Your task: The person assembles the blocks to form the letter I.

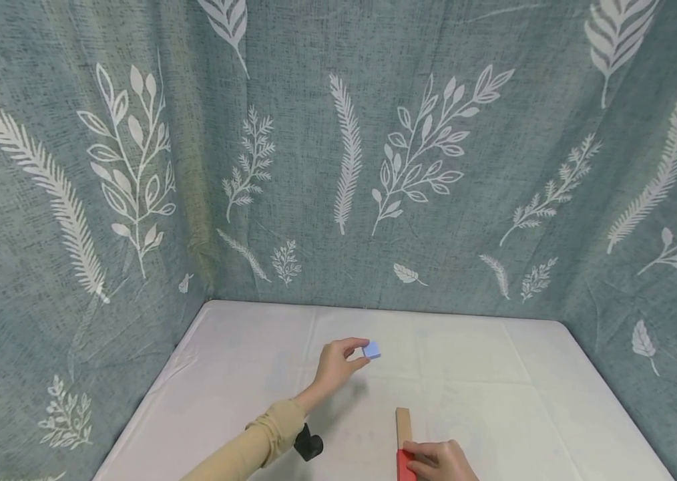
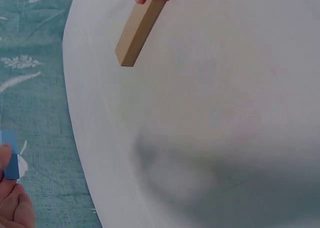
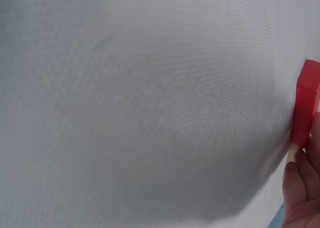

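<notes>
My left hand pinches a small blue block between thumb and fingers. The shadow on the cloth lies apart from it, so this hand is raised above the table. In the left wrist view the blue block is cut off by the frame's edge. Near the front of the table, my right hand grips a red block by its side. A plain wooden block extends end to end from the red one, away from me. The right wrist view shows the red block near the cloth, partly behind fingers.
A white cloth covers the table. Green-blue curtains with white leaf prints hang behind it and along both sides. A black device sits by the left forearm.
</notes>
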`<state>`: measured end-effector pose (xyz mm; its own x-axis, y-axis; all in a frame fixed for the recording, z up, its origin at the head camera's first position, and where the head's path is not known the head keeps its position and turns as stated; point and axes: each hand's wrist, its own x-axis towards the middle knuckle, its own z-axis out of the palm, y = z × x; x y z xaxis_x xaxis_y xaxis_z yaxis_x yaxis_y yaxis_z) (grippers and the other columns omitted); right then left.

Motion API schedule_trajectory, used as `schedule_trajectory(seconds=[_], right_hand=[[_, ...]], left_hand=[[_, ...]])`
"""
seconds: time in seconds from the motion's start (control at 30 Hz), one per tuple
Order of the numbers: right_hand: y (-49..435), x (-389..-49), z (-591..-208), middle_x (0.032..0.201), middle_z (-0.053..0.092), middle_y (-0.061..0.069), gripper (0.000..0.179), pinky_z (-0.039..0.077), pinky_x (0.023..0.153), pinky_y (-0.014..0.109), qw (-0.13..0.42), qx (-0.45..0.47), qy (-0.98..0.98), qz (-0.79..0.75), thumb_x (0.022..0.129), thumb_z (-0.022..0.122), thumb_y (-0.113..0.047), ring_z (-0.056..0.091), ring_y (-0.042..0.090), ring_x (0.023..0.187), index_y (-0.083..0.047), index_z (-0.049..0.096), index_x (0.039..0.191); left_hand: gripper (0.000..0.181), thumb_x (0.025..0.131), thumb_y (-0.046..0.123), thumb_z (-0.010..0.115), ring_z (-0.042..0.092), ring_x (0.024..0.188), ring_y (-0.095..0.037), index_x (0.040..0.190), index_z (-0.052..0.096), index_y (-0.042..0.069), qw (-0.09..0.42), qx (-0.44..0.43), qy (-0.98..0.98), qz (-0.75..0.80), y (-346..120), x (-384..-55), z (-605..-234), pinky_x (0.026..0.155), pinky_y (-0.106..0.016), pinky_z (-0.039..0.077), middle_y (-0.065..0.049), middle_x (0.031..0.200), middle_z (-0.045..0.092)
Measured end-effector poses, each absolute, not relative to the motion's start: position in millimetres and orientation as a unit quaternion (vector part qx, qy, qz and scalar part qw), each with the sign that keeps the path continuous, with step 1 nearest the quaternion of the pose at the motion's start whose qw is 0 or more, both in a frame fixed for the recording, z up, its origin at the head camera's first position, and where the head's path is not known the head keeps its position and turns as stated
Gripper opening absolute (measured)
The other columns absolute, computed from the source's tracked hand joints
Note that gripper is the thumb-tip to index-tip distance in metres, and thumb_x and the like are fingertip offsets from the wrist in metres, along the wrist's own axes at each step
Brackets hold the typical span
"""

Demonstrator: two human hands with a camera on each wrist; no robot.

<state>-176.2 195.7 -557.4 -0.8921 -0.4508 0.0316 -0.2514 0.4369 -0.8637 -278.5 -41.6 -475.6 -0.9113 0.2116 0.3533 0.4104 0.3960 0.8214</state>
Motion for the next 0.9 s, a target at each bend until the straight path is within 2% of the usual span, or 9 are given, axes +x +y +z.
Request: schedule_trajectory(seconds=[0.27,0.5,0.9], right_hand=[[196,-177,-558,0.106,0.069,0.022,0.036,0.061,0.072,0.024,0.092,-0.216,0.848,-0.475,0.084,0.071,-0.020,0.067,0.006,0.095,0.007,0.068,0.109],[195,-176,-555,0.105,0.069,0.023,0.035,0.062,0.071,0.027,0.077,-0.232,0.858,-0.452,0.084,0.071,-0.019,0.069,0.011,0.093,0.008,0.068,0.107],[196,-177,-555,0.106,0.070,0.019,0.035,0.061,0.075,0.027,0.089,-0.218,0.861,-0.451,0.084,0.071,-0.020,0.066,0.005,0.095,0.005,0.069,0.108]], left_hand=[[0.029,0.083,0.002,0.069,0.062,0.111,-0.033,0.111,0.067,-0.004,0.093,-0.195,-0.830,-0.514,-31,-278,-474,0.097,-0.038,0.053,-0.018,0.115,0.068],[0.029,0.084,0.001,0.067,0.062,0.112,-0.032,0.113,0.066,-0.005,0.099,-0.206,-0.828,-0.513,-26,-279,-473,0.098,-0.039,0.052,-0.018,0.116,0.067],[0.030,0.085,0.001,0.066,0.061,0.113,-0.032,0.114,0.065,-0.005,0.088,-0.223,-0.825,-0.511,-12,-278,-479,0.098,-0.039,0.053,-0.019,0.117,0.067]])
